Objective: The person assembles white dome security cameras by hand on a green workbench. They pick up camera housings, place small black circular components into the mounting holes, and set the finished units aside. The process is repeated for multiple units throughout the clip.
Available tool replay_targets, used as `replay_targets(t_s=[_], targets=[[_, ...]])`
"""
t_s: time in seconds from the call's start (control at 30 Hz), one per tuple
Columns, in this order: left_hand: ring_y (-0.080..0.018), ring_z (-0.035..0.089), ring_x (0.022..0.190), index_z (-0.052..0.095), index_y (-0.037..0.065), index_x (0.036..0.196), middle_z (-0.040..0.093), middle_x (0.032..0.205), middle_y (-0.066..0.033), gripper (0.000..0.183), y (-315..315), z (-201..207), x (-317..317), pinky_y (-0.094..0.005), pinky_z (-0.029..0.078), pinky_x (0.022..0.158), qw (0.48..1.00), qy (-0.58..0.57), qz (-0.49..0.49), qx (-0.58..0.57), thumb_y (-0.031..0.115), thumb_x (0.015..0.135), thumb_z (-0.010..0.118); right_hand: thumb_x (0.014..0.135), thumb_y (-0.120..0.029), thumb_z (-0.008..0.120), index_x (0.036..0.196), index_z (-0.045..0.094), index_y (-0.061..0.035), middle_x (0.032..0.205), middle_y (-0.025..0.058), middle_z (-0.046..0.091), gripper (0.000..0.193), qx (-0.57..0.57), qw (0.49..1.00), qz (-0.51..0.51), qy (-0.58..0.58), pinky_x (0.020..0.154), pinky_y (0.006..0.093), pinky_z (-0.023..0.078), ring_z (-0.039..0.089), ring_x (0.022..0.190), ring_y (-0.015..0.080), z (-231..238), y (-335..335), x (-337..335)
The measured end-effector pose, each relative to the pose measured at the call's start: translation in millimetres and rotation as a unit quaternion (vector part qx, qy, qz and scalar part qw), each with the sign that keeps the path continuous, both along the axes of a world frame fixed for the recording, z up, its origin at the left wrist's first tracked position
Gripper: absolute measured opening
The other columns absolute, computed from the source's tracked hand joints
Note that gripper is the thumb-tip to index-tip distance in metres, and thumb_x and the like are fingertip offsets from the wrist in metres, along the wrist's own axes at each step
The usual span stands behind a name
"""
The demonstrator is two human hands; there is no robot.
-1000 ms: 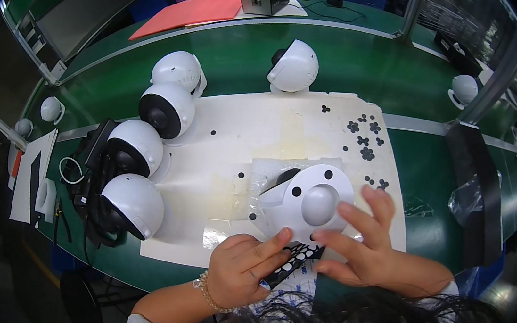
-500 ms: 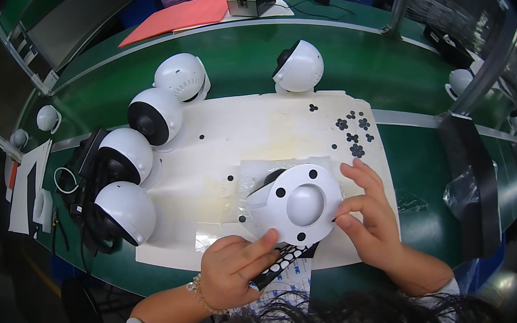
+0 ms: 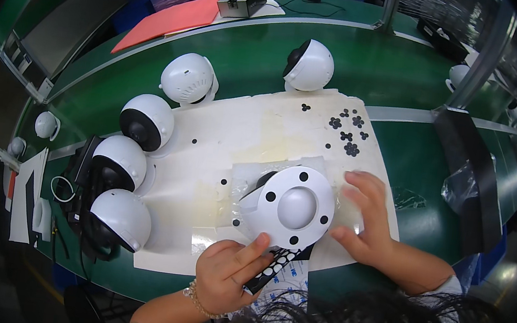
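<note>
A white dome camera (image 3: pixel 246 205) lies tipped on clear film (image 3: pixel 244 176), its round base (image 3: pixel 274 218) facing up. Black round pads (image 3: pixel 324 220) sit spaced around the ring of that base. My left hand (image 3: pixel 225 277) holds a black sheet with rows of round cutouts (image 3: pixel 274 268), and its extended index fingertip rests at the base's lower edge. The thumb side is partly hidden. Just right of the base is my right hand (image 3: pixel 368 226), fingers apart, nothing visible in it and not touching the camera.
More white dome cameras (image 3: pixel 147 122) stand along the left and back of the cream mat (image 3: pixel 189 198). Loose black pads and clusters (image 3: pixel 351 149) lie at its upper right. Black cables (image 3: pixel 89 225) are bundled at the left. A black foam-like block (image 3: pixel 469 181) stands at the right.
My right fingers have opened and drawn away from the base's right edge, where another black pad now shows on the ring. The left hand keeps its hold.
</note>
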State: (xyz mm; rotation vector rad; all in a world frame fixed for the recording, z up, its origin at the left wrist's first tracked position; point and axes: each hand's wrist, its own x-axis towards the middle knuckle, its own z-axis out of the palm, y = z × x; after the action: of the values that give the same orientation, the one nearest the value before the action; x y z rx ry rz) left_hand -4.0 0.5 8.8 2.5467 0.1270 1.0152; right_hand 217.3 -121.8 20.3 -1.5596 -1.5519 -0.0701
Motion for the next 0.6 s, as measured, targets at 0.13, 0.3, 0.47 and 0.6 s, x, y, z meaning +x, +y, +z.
replay_targets(t_s=[0.13,0.3,0.47,0.6], targets=[[-0.02,0.056,0.058,0.065,0.002,0.086,0.055,0.118,-0.0112,0.039,1.3,-0.9,0.8,-0.0288,0.046,0.059,1.0,-0.006,-0.015,0.015,0.006,0.047,0.067,0.081,-0.019,0.06,0.104,0.056,-0.0041,0.101,0.0076,0.057,0.028,-0.175,0.86,0.14,0.459,0.08,0.0269,0.04,0.053,0.092,0.015,1.8,8.3,1.2],[-0.0208,0.058,0.063,0.062,0.001,0.095,0.055,0.118,-0.0122,0.045,9.9,10.9,-4.0,-0.0299,0.047,0.058,0.996,0.039,-0.08,0.001,0.008,0.05,0.069,0.084,-0.02,0.057,0.105,0.055,0.0005,0.09,0.0059,0.061,0.029,-0.085,0.789,0.121,0.596,0.069,0.0237,0.046,0.058,0.076,0.0116,10.2,19.9,61.1],[-0.0221,0.059,0.067,0.061,0.002,0.098,0.053,0.12,-0.0122,0.05,8.0,9.4,-10.3,-0.0301,0.048,0.058,0.995,0.053,-0.088,-0.015,0.01,0.049,0.069,0.086,-0.015,0.051,0.101,0.058,-0.0026,0.094,0.01,0.061,0.021,0.007,0.976,-0.203,0.079,0.068,0.0331,0.048,0.06,0.081,0.0197,-4.2,57.3,156.9],[-0.0214,0.059,0.069,0.061,0.002,0.099,0.054,0.119,-0.0118,0.048,6.9,11.3,-4.6,-0.0296,0.048,0.06,0.995,0.049,-0.078,-0.03,0.01,0.053,0.067,0.086,-0.014,0.048,0.094,0.061,-0.0043,0.096,0.0139,0.06,0.018,-0.11,0.886,-0.35,-0.282,0.07,0.0408,0.047,0.058,0.08,0.0319,-53.4,62.9,251.6]])
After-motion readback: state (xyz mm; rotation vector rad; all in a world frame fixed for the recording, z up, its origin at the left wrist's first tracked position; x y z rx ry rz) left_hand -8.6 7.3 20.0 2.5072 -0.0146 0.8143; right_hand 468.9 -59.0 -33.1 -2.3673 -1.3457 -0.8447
